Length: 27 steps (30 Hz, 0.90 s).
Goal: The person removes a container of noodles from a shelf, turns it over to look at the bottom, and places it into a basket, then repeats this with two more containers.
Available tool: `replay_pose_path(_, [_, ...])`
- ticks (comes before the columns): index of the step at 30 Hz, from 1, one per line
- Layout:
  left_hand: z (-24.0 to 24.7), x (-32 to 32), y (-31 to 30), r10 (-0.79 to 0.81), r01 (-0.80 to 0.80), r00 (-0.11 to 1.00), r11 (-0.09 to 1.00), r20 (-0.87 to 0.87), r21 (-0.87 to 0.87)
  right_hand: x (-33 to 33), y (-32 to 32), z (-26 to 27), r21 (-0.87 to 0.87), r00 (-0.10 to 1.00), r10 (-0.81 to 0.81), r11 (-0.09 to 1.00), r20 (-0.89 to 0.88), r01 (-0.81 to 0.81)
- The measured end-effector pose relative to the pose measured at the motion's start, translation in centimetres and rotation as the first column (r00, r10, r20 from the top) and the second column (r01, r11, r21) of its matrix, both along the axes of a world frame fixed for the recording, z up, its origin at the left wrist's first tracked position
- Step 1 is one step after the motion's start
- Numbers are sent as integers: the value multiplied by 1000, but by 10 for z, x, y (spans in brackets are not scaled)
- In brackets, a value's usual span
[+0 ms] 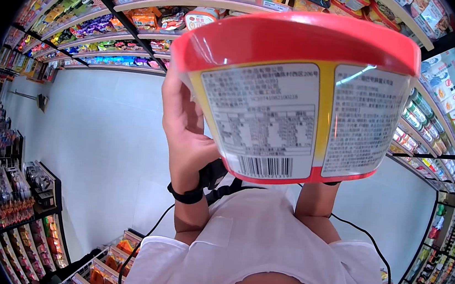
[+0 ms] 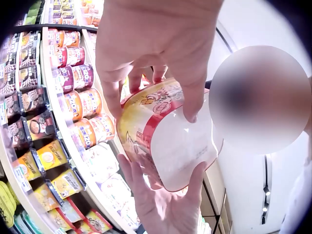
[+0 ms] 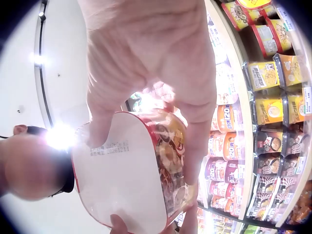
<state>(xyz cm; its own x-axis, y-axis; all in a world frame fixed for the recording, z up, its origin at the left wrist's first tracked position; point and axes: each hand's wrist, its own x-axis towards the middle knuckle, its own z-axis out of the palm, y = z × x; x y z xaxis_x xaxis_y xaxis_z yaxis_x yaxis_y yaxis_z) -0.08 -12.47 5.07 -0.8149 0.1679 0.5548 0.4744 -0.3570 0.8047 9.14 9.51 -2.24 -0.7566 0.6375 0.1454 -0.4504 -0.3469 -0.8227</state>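
Both hands hold up a large instant noodle tub (image 1: 266, 115), red at the rim and base, with white printed label panels and a barcode facing the head camera. My left hand (image 1: 182, 120) grips its left side, thumb near the lower edge. On the other side, my right hand (image 3: 151, 58) grips it with the thumb on the white underside; in the head view that hand is hidden behind the tub. Printed characters show on this underside, and food pictures cover the side wall in the right wrist view. In the left wrist view, fingers of both hands lie around the tub.
Shelves of packaged noodles (image 1: 141, 16) run along the far side, close beyond the tub. More shelves (image 1: 440, 120) stand at the right and a display rack (image 1: 17, 192) at the left. Below spreads a pale tiled floor (image 1: 105, 146). Thin black cables (image 1: 362, 231) hang beside the body.
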Motion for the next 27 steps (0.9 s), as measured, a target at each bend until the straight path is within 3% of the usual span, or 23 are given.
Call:
replay_pose_path(3, [1,3,-2,13,-13,1000,1000,-2,-8,7,4,-6,-246,999,39,968,-27,-45])
replay_pose_path(4, [2,3,-2,16,-16,1000,1000,-5,-10,9,7,-5,-415,998,55,907,-40,-67])
replay_pose_path(6, [3,5,-2,21,-21,1000,1000,-2,-15,13,12,2,-757,998,32,651,-55,-63])
replay_pose_path(7, [3,6,-3,24,-24,1000,1000,-2,-15,14,13,-3,-766,996,43,637,-79,-88])
replay_pose_path(9, [3,6,-2,30,-30,1000,999,-6,-16,13,16,-28,-349,986,114,925,-118,-149])
replay_pose_path(12, [4,6,-3,30,-31,999,999,-17,-19,10,19,-29,-407,985,121,899,-123,-162])
replay_pose_path(14, [0,6,-4,38,-39,999,998,-18,-48,9,22,-25,-53,996,93,994,1,-93])
replay_pose_path(16, [0,9,-1,38,-37,999,999,39,-31,14,23,-23,303,993,19,951,119,-54])
replay_pose_path(18, [0,11,1,25,-25,997,1000,77,-3,15,22,-23,482,981,-80,876,174,-14])
replay_pose_path(20, [1,11,3,18,-21,994,1000,106,23,14,20,-22,528,977,-117,849,181,4])
replay_pose_path(27, [-4,7,3,-43,27,970,997,240,71,4,8,-3,350,992,-47,937,115,4])
